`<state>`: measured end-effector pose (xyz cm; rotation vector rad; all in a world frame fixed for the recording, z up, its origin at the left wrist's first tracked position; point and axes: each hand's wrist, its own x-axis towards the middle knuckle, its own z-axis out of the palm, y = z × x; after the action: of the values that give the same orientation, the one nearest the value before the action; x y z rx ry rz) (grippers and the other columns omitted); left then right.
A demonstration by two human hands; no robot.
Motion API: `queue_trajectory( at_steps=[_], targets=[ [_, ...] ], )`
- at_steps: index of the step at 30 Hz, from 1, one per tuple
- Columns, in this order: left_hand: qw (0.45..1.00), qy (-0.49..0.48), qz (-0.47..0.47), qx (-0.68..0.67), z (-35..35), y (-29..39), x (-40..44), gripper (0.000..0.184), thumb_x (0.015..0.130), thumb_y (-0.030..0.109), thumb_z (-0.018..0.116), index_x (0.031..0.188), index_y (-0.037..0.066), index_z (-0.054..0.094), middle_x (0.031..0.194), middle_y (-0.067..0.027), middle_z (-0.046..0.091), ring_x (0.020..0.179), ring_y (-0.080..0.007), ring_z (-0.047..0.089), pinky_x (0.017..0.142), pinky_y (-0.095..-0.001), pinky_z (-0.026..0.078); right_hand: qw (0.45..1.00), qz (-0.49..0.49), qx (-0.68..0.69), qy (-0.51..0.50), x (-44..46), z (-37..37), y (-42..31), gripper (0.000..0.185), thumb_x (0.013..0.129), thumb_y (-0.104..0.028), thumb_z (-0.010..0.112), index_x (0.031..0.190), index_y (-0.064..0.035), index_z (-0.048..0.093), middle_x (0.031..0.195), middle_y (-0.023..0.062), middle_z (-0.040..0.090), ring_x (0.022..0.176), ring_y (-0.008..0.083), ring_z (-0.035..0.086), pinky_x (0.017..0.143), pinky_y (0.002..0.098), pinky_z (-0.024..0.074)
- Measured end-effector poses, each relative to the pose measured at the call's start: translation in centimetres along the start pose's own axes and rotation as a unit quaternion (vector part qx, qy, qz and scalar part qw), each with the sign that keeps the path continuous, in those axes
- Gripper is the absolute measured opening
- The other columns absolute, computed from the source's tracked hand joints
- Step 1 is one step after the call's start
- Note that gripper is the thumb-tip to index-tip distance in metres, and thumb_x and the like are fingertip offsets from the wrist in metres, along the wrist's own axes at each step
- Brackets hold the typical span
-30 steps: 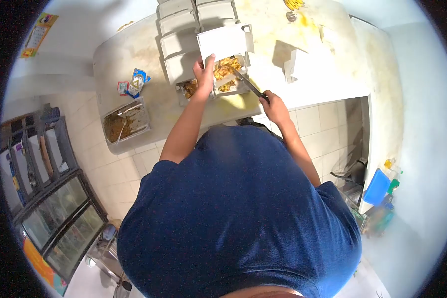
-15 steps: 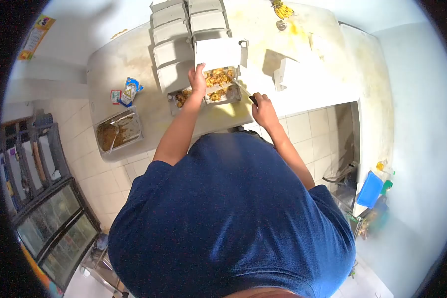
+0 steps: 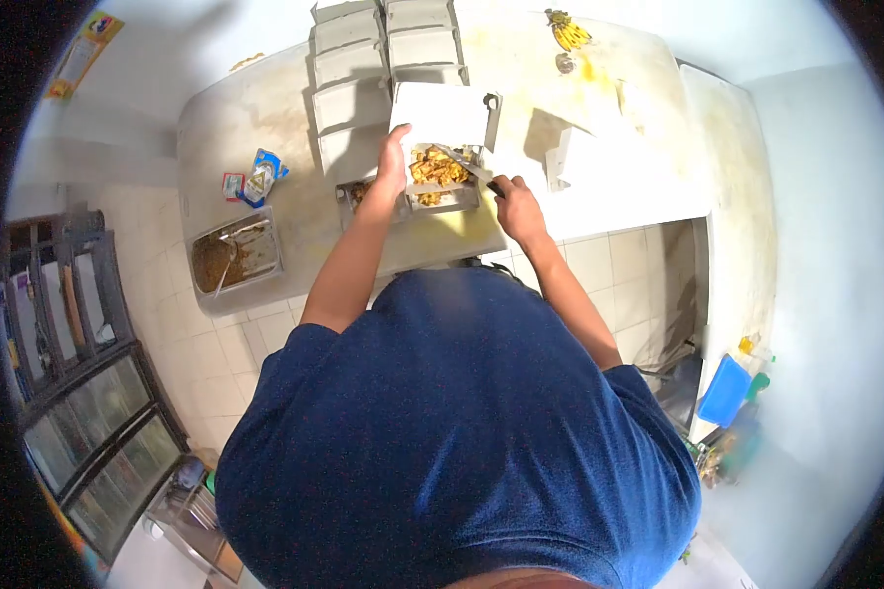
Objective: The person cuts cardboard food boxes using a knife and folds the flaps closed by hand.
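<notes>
My left hand [image 3: 393, 165] grips the left edge of a white food box [image 3: 446, 187], with the thumb along the side of its raised lid [image 3: 440, 113]. Golden-brown chopped food [image 3: 436, 167] lies in the box. In my right hand [image 3: 517, 208] is a knife [image 3: 469, 164], held by its dark handle, its blade slanting over the food from the right. Partly behind my left wrist is a second box with food [image 3: 356, 192] at the left. More food [image 3: 429, 198] shows at the near side of the gripped box.
Two rows of open white boxes [image 3: 352, 103] stretch to the back of the counter [image 3: 255, 88]. At the left are a metal tray [image 3: 277, 257] of brown filling with a utensil, and a blue-white packet [image 3: 262, 179]. Bananas [image 3: 570, 34] lie at the back right; a white carton piece [image 3: 560, 157] stands nearer.
The knife blade has moved up and left over the food, and the food looks more heaped. My right hand has shifted slightly; my left hand still grips the box. The view has tilted slightly.
</notes>
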<state>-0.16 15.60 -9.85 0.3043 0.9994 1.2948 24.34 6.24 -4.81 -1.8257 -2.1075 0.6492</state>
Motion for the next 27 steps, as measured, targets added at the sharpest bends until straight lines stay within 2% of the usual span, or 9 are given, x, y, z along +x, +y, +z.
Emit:
queue_trajectory(
  at_steps=[2, 5, 8, 11, 14, 17, 20, 23, 27],
  targets=[
    [1.0, -0.008, 0.023, 0.018, -1.6, -1.0, 1.3, 0.035, 0.087, 0.026, 0.06, 0.105, -0.004, 0.064, 0.1, -0.0129, 0.068, 0.088, -0.0241, 0.066, 0.083, -0.0373, 0.052, 1.0, -0.012, 0.003, 0.003, 0.1, -1.0, 0.0, 0.031, 0.083, -0.004, 0.062, 0.113, -0.0059, 0.061, 0.099, 0.0212, 0.059, 0.092, 0.0417, 0.06, 0.081, 0.0477, 0.0498],
    [1.0, -0.001, -0.007, -0.015, -1.4, -0.6, 0.9, 0.033, 0.086, 0.024, 0.062, 0.104, -0.004, 0.065, 0.099, -0.0114, 0.068, 0.088, -0.0224, 0.065, 0.083, -0.0355, 0.051, 1.0, -0.025, -0.002, 0.008, 0.4, -1.7, -0.5, 0.03, 0.082, -0.004, 0.062, 0.113, -0.0059, 0.061, 0.099, 0.0207, 0.059, 0.092, 0.0417, 0.06, 0.08, 0.0478, 0.0497],
    [0.999, -0.007, 0.006, -0.034, -1.2, -0.9, 0.9, 0.03, 0.084, 0.022, 0.064, 0.1, -0.003, 0.066, 0.097, -0.0099, 0.068, 0.087, -0.0204, 0.064, 0.083, -0.0342, 0.049, 1.0, -0.027, -0.007, -0.002, 0.7, -1.6, -0.1, 0.03, 0.083, -0.005, 0.063, 0.113, -0.0062, 0.061, 0.099, 0.0197, 0.059, 0.092, 0.0405, 0.061, 0.079, 0.0475, 0.0497],
    [0.994, 0.003, 0.1, 0.036, -1.8, -1.6, 1.4, 0.027, 0.081, 0.02, 0.067, 0.096, -0.003, 0.068, 0.095, -0.0088, 0.068, 0.085, -0.0182, 0.062, 0.083, -0.0325, 0.046, 1.0, -0.019, -0.002, -0.024, 0.4, -2.9, -0.8, 0.03, 0.083, -0.005, 0.063, 0.114, -0.0063, 0.061, 0.099, 0.019, 0.059, 0.092, 0.0397, 0.061, 0.079, 0.0472, 0.0497],
    [0.988, 0.025, 0.15, 0.035, -0.9, -1.3, 0.8, 0.026, 0.079, 0.019, 0.068, 0.093, -0.003, 0.069, 0.095, -0.0085, 0.069, 0.084, -0.017, 0.061, 0.083, -0.0302, 0.044, 0.999, -0.011, 0.003, -0.035, -0.1, -4.1, -1.0, 0.031, 0.084, -0.006, 0.062, 0.115, -0.0061, 0.062, 0.1, 0.0186, 0.06, 0.092, 0.0394, 0.062, 0.079, 0.0467, 0.0497],
    [0.982, 0.005, 0.183, 0.04, -0.8, -1.4, 0.8, 0.025, 0.078, 0.018, 0.069, 0.091, -0.003, 0.07, 0.094, -0.0074, 0.069, 0.085, -0.0162, 0.061, 0.084, -0.0292, 0.043, 1.0, -0.014, 0.019, -0.014, -0.3, -4.0, -0.6, 0.031, 0.084, -0.006, 0.062, 0.115, -0.0058, 0.062, 0.1, 0.0186, 0.06, 0.092, 0.0394, 0.061, 0.079, 0.0464, 0.0496],
    [0.981, -0.013, 0.19, 0.029, -0.1, -1.2, 0.4, 0.023, 0.077, 0.017, 0.071, 0.089, -0.002, 0.071, 0.09, -0.0063, 0.07, 0.084, -0.0162, 0.061, 0.084, -0.0293, 0.043, 0.999, -0.008, 0.038, 0.02, 0.0, -2.9, -0.5, 0.031, 0.084, -0.006, 0.062, 0.114, -0.0059, 0.063, 0.099, 0.0188, 0.06, 0.091, 0.0396, 0.061, 0.079, 0.0461, 0.0496],
    [0.988, -0.012, 0.152, 0.017, -0.5, -1.3, 1.0, 0.02, 0.078, 0.011, 0.067, 0.092, -0.004, 0.068, 0.097, -0.0104, 0.07, 0.091, -0.0194, 0.064, 0.089, -0.031, 0.044, 0.999, -0.002, 0.032, 0.028, -0.2, -1.1, 0.3, 0.031, 0.083, -0.006, 0.062, 0.114, -0.0061, 0.063, 0.098, 0.0192, 0.06, 0.09, 0.0397, 0.062, 0.079, 0.0458, 0.0497],
    [0.982, 0.004, 0.185, 0.028, -0.5, -1.4, 1.2, 0.019, 0.076, 0.013, 0.071, 0.088, -0.002, 0.072, 0.09, -0.0064, 0.071, 0.084, -0.0159, 0.062, 0.083, -0.0293, 0.044, 1.0, -0.001, 0.02, 0.023, -0.9, -0.6, 0.1, 0.031, 0.083, -0.006, 0.062, 0.114, -0.0064, 0.065, 0.098, 0.0192, 0.061, 0.089, 0.0398, 0.062, 0.078, 0.0458, 0.05]
  ],
)
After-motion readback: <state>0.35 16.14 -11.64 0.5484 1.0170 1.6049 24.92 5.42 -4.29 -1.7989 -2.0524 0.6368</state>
